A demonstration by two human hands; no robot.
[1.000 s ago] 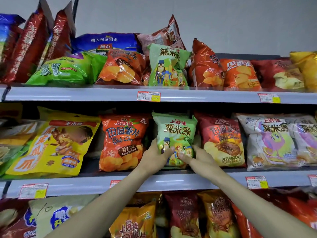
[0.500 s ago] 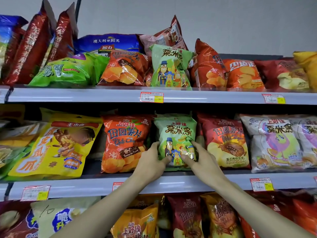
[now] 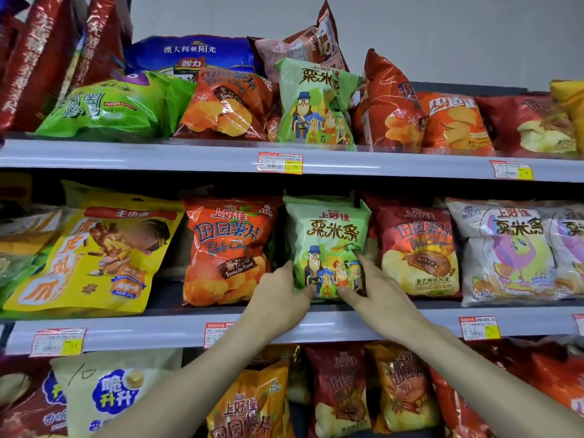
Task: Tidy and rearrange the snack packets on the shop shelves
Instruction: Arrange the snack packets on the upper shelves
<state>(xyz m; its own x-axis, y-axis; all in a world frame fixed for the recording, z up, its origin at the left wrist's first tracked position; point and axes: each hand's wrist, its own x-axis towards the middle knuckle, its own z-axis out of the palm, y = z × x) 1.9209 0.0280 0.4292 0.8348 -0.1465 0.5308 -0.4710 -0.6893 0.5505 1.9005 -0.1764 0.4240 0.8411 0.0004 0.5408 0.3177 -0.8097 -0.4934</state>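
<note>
A light green snack packet (image 3: 327,238) with cartoon figures stands upright on the middle shelf (image 3: 158,331), between an orange tomato chips packet (image 3: 229,248) and a dark red chips packet (image 3: 417,248). My left hand (image 3: 279,297) holds its lower left edge, thumb on the front. My right hand (image 3: 379,295) holds its lower right edge, fingers along the side and thumb at the bottom front.
A big yellow packet (image 3: 91,257) leans at the left of the middle shelf, white packets (image 3: 505,248) at the right. The top shelf (image 3: 189,156) carries a second green cartoon packet (image 3: 316,102) among orange, red, blue and green bags. More packets fill the bottom shelf.
Both hands have pushed the green packet a little back and upright on the middle shelf, and my right hand's fingers have slid higher up its right side.
</note>
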